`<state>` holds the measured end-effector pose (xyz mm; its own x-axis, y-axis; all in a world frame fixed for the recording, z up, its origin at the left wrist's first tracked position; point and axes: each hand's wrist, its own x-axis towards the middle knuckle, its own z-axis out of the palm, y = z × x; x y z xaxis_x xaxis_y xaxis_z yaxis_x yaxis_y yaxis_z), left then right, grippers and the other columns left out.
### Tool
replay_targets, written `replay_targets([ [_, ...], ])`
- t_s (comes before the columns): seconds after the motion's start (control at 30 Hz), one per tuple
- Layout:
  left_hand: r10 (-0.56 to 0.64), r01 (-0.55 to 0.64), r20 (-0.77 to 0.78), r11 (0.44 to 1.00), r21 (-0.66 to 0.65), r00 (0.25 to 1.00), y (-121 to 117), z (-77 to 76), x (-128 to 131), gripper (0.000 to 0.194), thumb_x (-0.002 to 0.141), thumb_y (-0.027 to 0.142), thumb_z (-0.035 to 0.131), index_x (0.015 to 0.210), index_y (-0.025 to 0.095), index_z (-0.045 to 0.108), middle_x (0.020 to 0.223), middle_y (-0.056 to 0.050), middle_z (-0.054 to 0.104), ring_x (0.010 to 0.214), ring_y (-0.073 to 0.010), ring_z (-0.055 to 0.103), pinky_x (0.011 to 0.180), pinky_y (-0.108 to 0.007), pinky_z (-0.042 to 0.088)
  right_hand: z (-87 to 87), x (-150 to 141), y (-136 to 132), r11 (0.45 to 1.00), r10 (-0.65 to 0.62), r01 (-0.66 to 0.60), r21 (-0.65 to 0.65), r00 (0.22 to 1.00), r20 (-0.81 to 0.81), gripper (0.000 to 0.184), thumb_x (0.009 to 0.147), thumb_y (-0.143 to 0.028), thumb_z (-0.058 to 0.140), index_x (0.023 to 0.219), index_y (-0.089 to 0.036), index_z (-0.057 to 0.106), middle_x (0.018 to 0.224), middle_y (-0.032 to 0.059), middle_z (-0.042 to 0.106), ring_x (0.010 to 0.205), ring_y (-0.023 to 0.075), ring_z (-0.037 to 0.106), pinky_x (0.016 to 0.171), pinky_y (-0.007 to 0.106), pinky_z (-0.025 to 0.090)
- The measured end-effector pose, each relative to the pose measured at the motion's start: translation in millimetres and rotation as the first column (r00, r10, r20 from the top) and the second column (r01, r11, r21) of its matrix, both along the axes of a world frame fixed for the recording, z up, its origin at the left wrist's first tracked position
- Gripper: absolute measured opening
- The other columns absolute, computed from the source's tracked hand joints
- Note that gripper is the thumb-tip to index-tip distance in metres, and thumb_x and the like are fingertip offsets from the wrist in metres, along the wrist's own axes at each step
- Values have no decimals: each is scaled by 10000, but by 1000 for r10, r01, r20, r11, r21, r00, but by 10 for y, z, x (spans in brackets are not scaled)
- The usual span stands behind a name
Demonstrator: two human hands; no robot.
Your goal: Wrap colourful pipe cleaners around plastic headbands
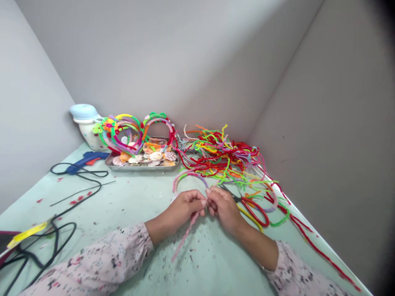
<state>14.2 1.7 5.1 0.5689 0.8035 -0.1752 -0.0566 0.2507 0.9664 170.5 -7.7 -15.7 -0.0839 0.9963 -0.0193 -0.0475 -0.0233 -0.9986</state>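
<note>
Toward the upper left, a glue gun (83, 161) lies just beside a metal tray (142, 167) of seashells (151, 156). At bottom centre, the left hand (185, 206) and right hand (224, 209) both pinch a pink pipe cleaner (189, 232) between fingers and thumb, with red-handled scissors (254, 210) just to the right.

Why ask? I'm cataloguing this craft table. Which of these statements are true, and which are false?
1. The left hand and right hand both pinch a twisted pink pipe cleaner. True.
2. Red-handled scissors lie beside the right hand. True.
3. The metal tray holds beads. False: it holds seashells.
4. The blue glue gun sits in the tray. False: it lies on the table, left of the tray.
</note>
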Motion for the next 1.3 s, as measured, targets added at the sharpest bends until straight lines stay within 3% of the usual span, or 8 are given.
replay_targets([
  [0.27, -38, 66, 151, 980, -186, 988, 21, 40, 2, 230, 711, 316, 707, 722, 138, 561, 529, 30, 563, 366, -38, 386, 390, -187, 231, 38, 1, -46, 997, -2, 2, 77, 1000, -1, 375, 882, -456, 521, 616, -194, 484, 519, -45, 478, 489, 97, 430, 512, 232, 344],
  [0.57, -17, 54, 204, 982, -182, 979, -2, 22, 5, 292, 759, 380, 692, 854, 116, 609, 661, 8, 590, 452, -37, 468, 458, -162, 346, 95, 21, -5, 988, -129, 126, 88, 991, 24, 382, 874, -484, 529, 626, -196, 497, 506, -50, 460, 467, 99, 421, 483, 235, 342],
  [0.77, 66, -23, 199, 978, -209, 978, 20, -2, 9, 250, 737, 322, 710, 812, 125, 576, 643, 17, 592, 433, -32, 489, 441, -144, 348, 79, 26, 10, 974, -208, 206, 89, 978, 18, 366, 866, -518, 529, 679, -204, 501, 537, -45, 470, 483, 108, 440, 490, 241, 366],
  [0.93, 66, -26, 191, 979, -201, 979, 26, -41, 6, 215, 756, 305, 678, 768, 134, 548, 628, 16, 607, 416, -33, 496, 415, -137, 356, 87, 25, 6, 974, -209, 205, 96, 977, 36, 372, 866, -525, 527, 684, -202, 502, 551, -40, 474, 484, 104, 428, 475, 234, 353],
  [1.1, 41, -12, 125, 975, -223, 991, 14, 7, 11, 235, 756, 346, 656, 766, 149, 527, 522, 42, 576, 316, -46, 453, 321, -143, 291, 92, 12, 15, 978, -202, 204, 48, 978, -44, 374, 829, -545, 567, 705, -196, 525, 554, -50, 486, 471, 90, 433, 453, 218, 343],
  [1.3, -46, 86, 166, 966, -245, 985, 19, 20, 3, 258, 764, 370, 650, 814, 142, 540, 507, 24, 601, 299, -65, 475, 306, -148, 305, 29, 19, 53, 984, -177, 176, -23, 961, -213, 338, 811, -512, 610, 738, -188, 544, 583, -55, 486, 469, 74, 444, 440, 201, 336],
])
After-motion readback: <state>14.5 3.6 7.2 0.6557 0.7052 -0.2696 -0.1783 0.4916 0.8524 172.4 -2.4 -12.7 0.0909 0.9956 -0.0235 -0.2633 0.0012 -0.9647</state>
